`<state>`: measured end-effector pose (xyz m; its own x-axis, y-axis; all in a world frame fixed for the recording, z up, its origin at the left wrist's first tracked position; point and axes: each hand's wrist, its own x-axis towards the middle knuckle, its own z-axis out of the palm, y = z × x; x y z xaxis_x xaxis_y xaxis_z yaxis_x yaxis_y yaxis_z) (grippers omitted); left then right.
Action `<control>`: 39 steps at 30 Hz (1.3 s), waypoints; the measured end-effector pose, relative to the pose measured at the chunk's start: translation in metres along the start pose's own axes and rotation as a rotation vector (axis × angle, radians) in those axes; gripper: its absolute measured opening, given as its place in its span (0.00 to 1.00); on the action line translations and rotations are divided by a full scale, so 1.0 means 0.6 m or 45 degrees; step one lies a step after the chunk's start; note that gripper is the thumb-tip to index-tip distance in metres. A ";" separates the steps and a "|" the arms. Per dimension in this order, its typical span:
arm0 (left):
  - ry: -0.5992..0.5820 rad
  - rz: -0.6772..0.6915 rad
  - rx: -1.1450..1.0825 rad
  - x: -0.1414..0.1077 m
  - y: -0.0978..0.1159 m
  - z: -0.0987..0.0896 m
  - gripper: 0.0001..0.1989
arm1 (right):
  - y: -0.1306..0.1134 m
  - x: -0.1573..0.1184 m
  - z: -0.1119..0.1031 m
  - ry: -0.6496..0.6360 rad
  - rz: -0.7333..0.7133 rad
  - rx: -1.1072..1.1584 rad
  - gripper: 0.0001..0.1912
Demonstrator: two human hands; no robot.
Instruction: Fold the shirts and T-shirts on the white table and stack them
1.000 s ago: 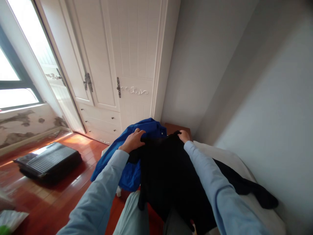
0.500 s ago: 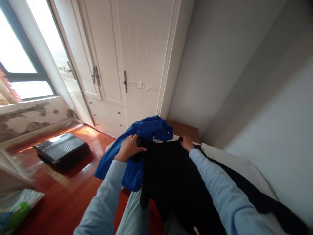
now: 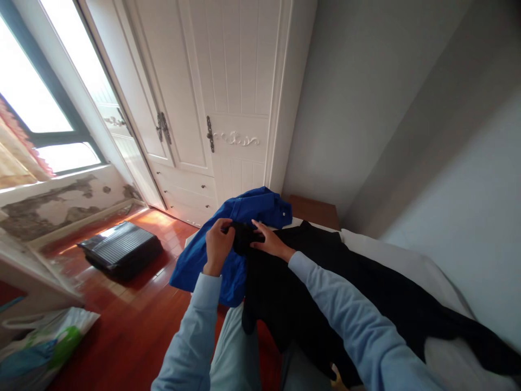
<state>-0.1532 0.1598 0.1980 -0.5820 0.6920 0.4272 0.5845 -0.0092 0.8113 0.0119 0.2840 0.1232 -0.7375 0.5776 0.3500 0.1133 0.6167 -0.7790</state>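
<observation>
A black garment lies over my lap and the white surface to the right. My left hand is closed on its bunched upper left edge, thumb and fingers pinched together. Against the right side of that bunch is my right hand, thumb and fingers apart, touching the black cloth. A blue garment lies spread beneath and beyond my left hand. Part of the black garment is hidden under my right forearm.
A white wardrobe stands ahead, with a brown wooden piece beside it. On the red floor at the left are a black suitcase and a plastic bag. A grey wall rises at the right.
My right hand has moved left from the garment's far right corner to beside my left hand. The black cloth between them is now bunched. The view has shifted slightly left.
</observation>
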 end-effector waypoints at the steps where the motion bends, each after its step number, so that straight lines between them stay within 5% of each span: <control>1: 0.023 0.018 -0.113 -0.001 0.017 0.007 0.11 | -0.012 0.007 0.003 0.013 -0.055 0.061 0.42; 4: -0.110 -0.041 -0.434 -0.008 0.058 0.034 0.12 | -0.042 0.015 -0.003 0.076 -0.195 0.069 0.22; 8: -0.274 -0.165 -0.602 -0.028 0.059 0.061 0.19 | -0.043 0.008 -0.046 0.229 -0.019 -0.039 0.12; 12: -0.137 0.043 -0.321 -0.064 0.013 0.068 0.22 | -0.022 0.007 -0.105 0.291 0.144 -0.102 0.09; 17: -0.260 0.326 -0.021 -0.078 -0.018 0.081 0.47 | -0.046 0.032 -0.147 0.134 0.047 0.111 0.12; 20: -0.203 0.366 -0.016 -0.057 -0.013 0.095 0.38 | -0.065 0.056 -0.148 0.185 -0.055 0.185 0.17; 25: -0.028 -0.056 -0.148 -0.015 -0.008 0.106 0.14 | -0.035 0.049 -0.128 0.268 0.206 0.190 0.33; 28: 0.005 -0.196 -0.237 -0.001 -0.011 0.108 0.13 | -0.005 0.014 -0.107 0.050 0.253 0.035 0.45; 31: -0.004 -0.258 -0.283 0.008 -0.012 0.113 0.11 | 0.005 -0.014 -0.080 -0.209 0.079 -0.167 0.52; 35: -0.028 -0.276 -0.328 0.007 -0.010 0.118 0.15 | -0.003 -0.017 -0.054 -0.113 0.136 -0.507 0.37; 39: -0.028 -0.209 -0.395 -0.012 -0.015 0.109 0.18 | -0.006 0.005 -0.081 0.058 0.273 -0.677 0.18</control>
<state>-0.1175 0.2022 0.1614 -0.6394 0.7180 0.2750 0.2824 -0.1134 0.9526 0.0416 0.3097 0.1521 -0.6333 0.7343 0.2443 0.5850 0.6610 -0.4700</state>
